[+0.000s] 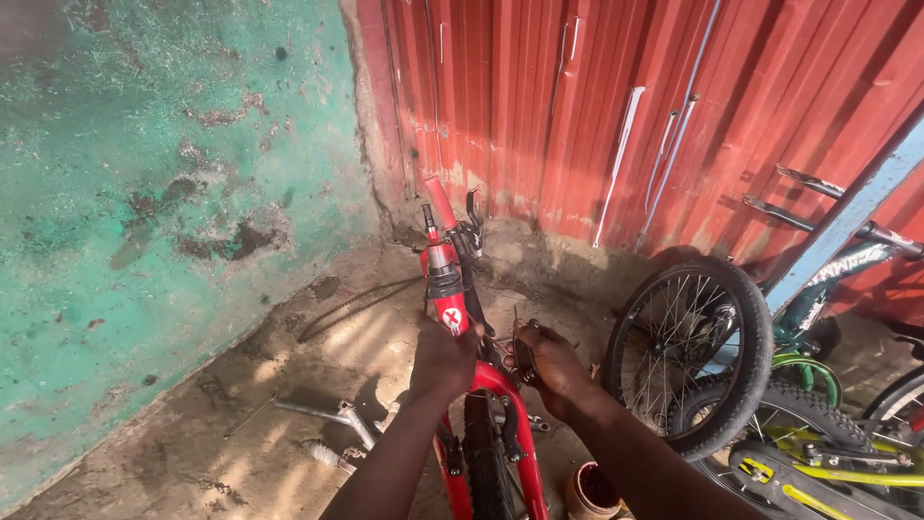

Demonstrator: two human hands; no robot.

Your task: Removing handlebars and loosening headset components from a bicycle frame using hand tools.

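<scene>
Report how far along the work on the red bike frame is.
Done: the red bike frame stands upside down. In hand: left hand grips the frame, right hand holds a small dark part, unclear what. Left: metal parts lie loose on the ground; a wheel leans nearby.

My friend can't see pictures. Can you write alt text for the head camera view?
Two hands work on a red bicycle frame: the left hand grips it, the right hand holds a small dark part. Behind are a green wall, red metal sheeting and another bicycle wheel.

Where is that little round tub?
In the head view, the small round tub sits on the dirt ground at the bottom edge, right of the red bicycle frame, below the right hand.
</scene>
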